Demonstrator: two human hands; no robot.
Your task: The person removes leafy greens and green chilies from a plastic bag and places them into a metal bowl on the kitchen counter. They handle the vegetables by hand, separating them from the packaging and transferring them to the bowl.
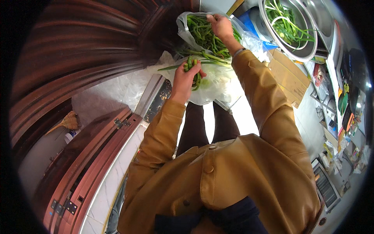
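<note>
A bunch of green chili peppers is gripped in my left hand. My right hand reaches over an open plastic bag full of long green peppers, its fingers bent at the heap; whether they pinch a pepper cannot be told. Long green stalks, like scallions, lie between the two hands, on a second whitish plastic bag with pale contents that hangs below my left hand.
Scallions lie in a metal basin at the upper right, beside a flattened cardboard box. A dark wooden door fills the left. A hinged red-brown door frame and a straw broom are at lower left. Cluttered shelves line the right.
</note>
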